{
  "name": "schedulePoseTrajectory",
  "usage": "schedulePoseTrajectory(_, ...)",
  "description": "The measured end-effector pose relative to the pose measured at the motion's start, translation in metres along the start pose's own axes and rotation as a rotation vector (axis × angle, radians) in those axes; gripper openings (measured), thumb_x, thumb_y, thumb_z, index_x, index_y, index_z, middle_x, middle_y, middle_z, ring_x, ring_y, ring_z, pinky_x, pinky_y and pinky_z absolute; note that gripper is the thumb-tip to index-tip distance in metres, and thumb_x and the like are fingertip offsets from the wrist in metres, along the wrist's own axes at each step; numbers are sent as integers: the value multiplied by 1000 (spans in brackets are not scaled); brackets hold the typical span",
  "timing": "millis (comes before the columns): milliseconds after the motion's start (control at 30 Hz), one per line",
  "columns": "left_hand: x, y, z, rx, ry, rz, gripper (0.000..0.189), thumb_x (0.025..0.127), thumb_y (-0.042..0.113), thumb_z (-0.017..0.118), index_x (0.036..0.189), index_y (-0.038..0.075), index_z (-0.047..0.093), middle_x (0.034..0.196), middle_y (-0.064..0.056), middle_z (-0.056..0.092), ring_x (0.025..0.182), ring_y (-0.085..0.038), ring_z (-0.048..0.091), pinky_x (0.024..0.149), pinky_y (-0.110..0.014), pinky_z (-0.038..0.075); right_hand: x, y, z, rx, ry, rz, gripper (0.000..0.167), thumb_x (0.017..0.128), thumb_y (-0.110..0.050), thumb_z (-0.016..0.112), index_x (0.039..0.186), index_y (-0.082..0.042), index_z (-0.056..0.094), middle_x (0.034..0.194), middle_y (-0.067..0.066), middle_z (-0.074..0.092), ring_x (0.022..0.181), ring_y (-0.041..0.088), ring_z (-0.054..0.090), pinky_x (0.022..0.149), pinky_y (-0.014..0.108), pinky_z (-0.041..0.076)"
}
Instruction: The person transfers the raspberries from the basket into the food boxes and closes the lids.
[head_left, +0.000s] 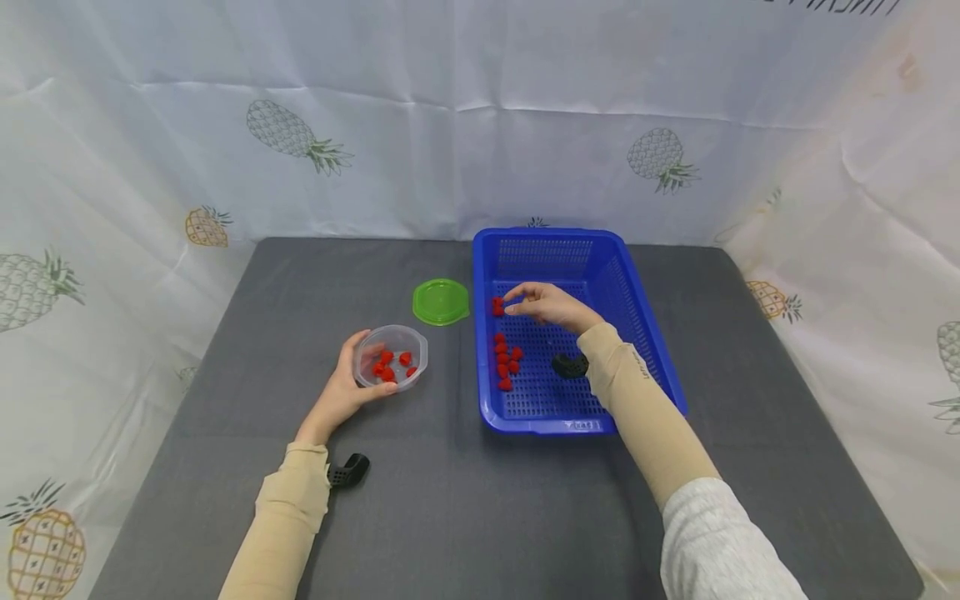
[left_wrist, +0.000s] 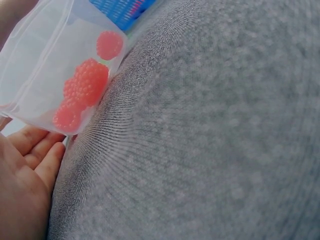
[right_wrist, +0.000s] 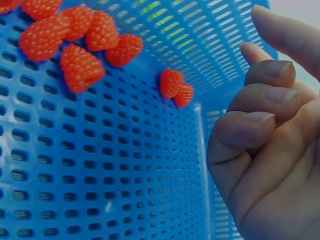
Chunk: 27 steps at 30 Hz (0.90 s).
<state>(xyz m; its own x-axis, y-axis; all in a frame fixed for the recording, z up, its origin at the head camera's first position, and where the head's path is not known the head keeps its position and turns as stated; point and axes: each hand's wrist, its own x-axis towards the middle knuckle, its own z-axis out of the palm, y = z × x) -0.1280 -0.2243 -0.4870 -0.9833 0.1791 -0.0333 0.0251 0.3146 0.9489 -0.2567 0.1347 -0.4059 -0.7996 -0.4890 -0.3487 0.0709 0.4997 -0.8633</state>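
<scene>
My left hand (head_left: 343,396) grips a clear plastic tub (head_left: 401,337) on the dark tabletop, thumb on the near side and fingers round the far left. Several red raspberries (left_wrist: 86,82) lie in the tub. Over the left part of a blue slotted basket (head_left: 647,333) is my right hand (head_left: 553,307), thumb and index finger apart with nothing between them; its other fingers are curled in. Just beside those fingertips in the head view, two raspberries (right_wrist: 176,88) lie together by the basket wall. A larger group of raspberries (right_wrist: 82,69) is on the basket floor, nearer me.
A green lid (head_left: 440,302) lies on the grey cloth (head_left: 450,500) between tub and basket. Black straps show at the left wrist (head_left: 348,472) and the right wrist (head_left: 570,366). A white pineapple-print curtain (head_left: 412,167) hangs behind the table.
</scene>
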Motion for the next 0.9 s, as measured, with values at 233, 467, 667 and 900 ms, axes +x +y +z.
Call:
schedulePoseTrajectory(233, -2, 1, 0, -1, -7, -8, 96, 77, 23, 76, 146, 22, 10, 146, -11, 37, 135, -28, 32, 111, -56, 18, 5, 4, 7, -27, -28, 32, 43, 87, -27, 65, 123, -6, 55, 57, -7, 32, 51, 11, 30, 60, 33, 31)
schedulePoseTrajectory(467, -2, 2, 0, -7, -9, 5, 96, 77, 22, 76, 146, 21, 9, 146, -12, 37, 134, -29, 33, 110, -56, 19, 10, 8, 12, -83, -28, 43, 37, 86, -27, 65, 118, -10, 58, 56, -8, 32, 50, 10, 30, 59, 30, 32)
schedulePoseTrajectory(667, -2, 4, 0, -5, -6, 2, 96, 77, 22, 76, 146, 21, 9, 145, -11, 38, 133, -29, 34, 110, -56, 20, 6, 6, 18, -88, -51, 80, 38, 86, -27, 65, 118, -8, 58, 64, -6, 34, 60, 13, 33, 63, 32, 32)
schedulePoseTrajectory(900, 0, 1, 0, -10, -5, -7, 95, 77, 21, 76, 146, 22, 10, 146, -12, 38, 134, -29, 33, 111, -56, 19, 10, 14, 23, -108, -55, 96, 33, 85, -26, 65, 113, -9, 59, 68, -4, 38, 62, 13, 34, 63, 30, 32)
